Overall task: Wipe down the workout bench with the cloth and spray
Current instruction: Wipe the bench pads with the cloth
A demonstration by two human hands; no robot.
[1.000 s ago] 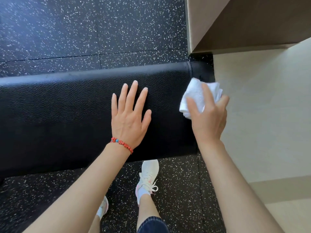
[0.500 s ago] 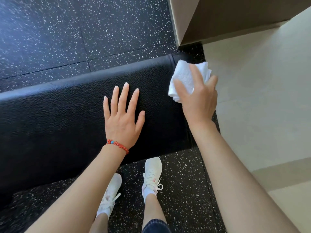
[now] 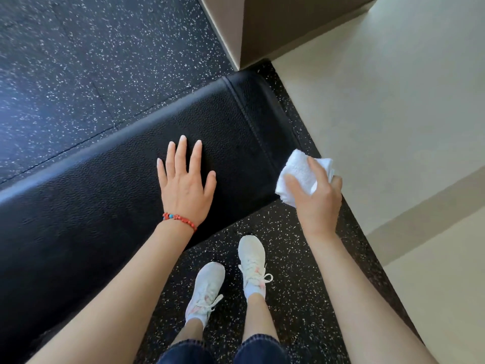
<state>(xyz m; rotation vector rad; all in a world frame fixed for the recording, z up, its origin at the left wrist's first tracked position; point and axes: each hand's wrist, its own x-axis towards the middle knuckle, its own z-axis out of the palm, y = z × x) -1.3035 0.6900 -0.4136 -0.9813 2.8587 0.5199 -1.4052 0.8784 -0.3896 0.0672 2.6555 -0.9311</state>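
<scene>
We look down at speckled black rubber flooring point(image 3: 91, 61), with the black padded workout bench point(image 3: 105, 195) running diagonally across it. Our left hand point(image 3: 185, 185) lies flat on the bench's tabletop, fingers straight and spread, a red beaded bracelet point(image 3: 179, 219) at the wrist. Our right hand point(image 3: 316, 198) grips a folded white cloth point(image 3: 296, 172) at the bench's near end corner. White sneakers point(image 3: 252, 261) stand beside the bench.
</scene>
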